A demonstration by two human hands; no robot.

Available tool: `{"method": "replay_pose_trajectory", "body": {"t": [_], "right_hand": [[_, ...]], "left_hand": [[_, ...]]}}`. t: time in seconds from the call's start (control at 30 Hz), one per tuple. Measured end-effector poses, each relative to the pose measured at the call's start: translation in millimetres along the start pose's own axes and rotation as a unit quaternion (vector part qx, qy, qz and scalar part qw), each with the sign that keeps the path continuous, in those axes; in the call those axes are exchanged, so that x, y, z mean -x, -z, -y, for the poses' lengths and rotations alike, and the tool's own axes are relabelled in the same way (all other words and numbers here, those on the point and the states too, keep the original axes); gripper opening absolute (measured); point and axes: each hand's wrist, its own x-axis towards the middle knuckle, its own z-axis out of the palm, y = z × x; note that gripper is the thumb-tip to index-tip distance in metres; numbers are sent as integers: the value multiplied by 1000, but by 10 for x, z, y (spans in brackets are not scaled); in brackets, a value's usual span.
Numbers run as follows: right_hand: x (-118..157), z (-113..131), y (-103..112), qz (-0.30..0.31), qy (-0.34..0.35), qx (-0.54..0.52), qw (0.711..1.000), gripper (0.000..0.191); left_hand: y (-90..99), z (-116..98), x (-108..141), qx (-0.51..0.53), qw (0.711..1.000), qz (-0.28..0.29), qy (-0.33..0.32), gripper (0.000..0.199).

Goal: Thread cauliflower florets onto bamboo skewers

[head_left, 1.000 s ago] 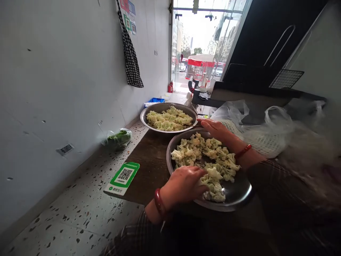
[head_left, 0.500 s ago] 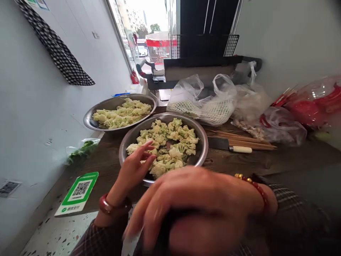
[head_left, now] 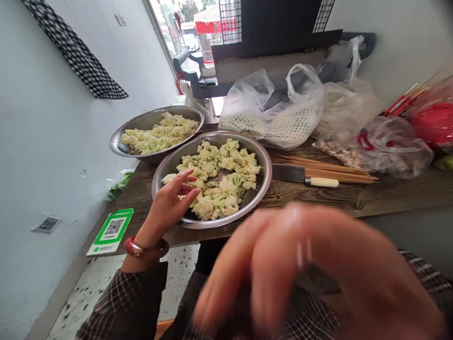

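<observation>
My left hand (head_left: 176,194) is over the near left rim of a steel bowl (head_left: 267,175), fingers slightly bent and apart, holding nothing. Cauliflower florets (head_left: 209,162) lie around the inside of this bowl, and the fingertips are close to the nearest ones; whether they touch I cannot tell. My right hand (head_left: 304,250) looms large and blurred in front of the camera, right of centre, away from the bowl. Its fingers curve downward with a gap between them. Nothing shows in them, though the palm side is hidden.
Behind to the left stands another bowl (head_left: 118,146) with skewered cauliflower. A cleaver (head_left: 288,173) and bamboo skewers (head_left: 336,171) lie right of the near bowl. Plastic bags (head_left: 272,113) stand at the back. A green QR card (head_left: 112,231) sits at the table's left edge.
My right hand has moved rightward and closer to the camera. The view has tilted down, so the bowls appear higher. My left hand stays at the near bowl.
</observation>
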Motion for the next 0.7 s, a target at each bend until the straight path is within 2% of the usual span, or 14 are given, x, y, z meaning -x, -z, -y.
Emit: {"method": "replay_pose_trajectory", "body": {"t": [0.03,0.07,0.1,0.13,0.17,0.23,0.3,0.37,0.43,0.57,0.7], "right_hand": [[-134,-11,88,-2,16,5,1000,22],[-300,-70,197,20,76,17,997,19],[-485,-180,326,-23,130,40,990,18],[-678,-335,469,-60,145,96,983,19],[-864,-525,618,-92,148,153,973,21],[-1177,-944,877,-86,98,278,952,27],[-1387,-1312,1017,-61,28,427,902,33],[-1511,-1557,1012,-29,15,466,884,35],[-1594,-1688,906,12,19,495,869,37],[-1751,-1808,648,75,7,568,820,38],[-1882,-1910,543,87,-15,640,763,34]], "left_hand": [[0,4,-4,-1,1000,0,0,66],[-2,8,-8,-3,1000,0,-2,66],[-5,12,-11,-6,1000,-1,-3,66],[-9,15,-14,-9,1000,-2,-5,66],[-13,16,-17,-13,1000,-4,-7,67],[-20,13,-19,-22,1000,-6,-7,67],[-20,8,-16,-29,1000,-8,-4,66],[-17,3,-6,-29,1000,-7,-1,66],[-13,2,9,-27,1000,-6,-3,64],[-18,4,45,-40,999,-17,-16,57],[-32,-6,85,-60,998,-18,-4,52]]}}
